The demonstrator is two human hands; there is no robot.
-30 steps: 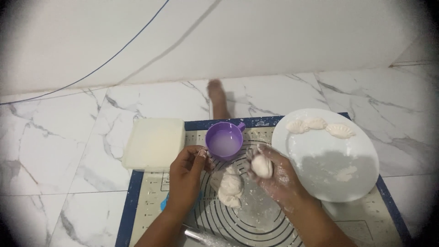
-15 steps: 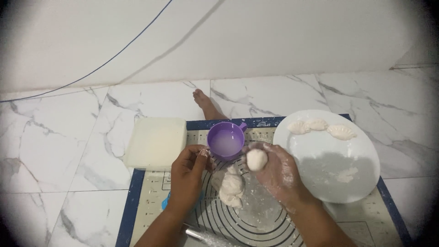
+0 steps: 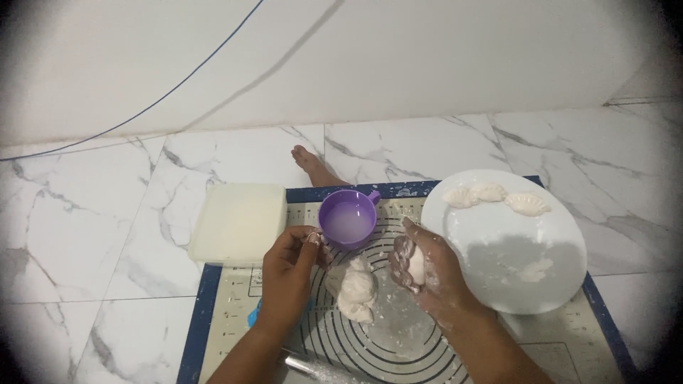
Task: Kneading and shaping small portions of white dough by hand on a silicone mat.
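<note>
The left hand (image 3: 290, 274) hovers with fingertips pinched together. The floury right hand (image 3: 425, 269) is cupped, fingers curled closed, both forearms reaching forward.

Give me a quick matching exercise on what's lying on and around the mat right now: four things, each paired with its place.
Things:
1. purple cup
2. shaped dumplings
3. dough lump
4. white box

Places:
A. on the floor at the mat's left edge
B. on the mat between the two hands
C. at the far rim of the white plate
D. at the far side of the mat, just beyond the left hand

Pairs: 1-D, 2-C, 3-B, 4-A
</note>
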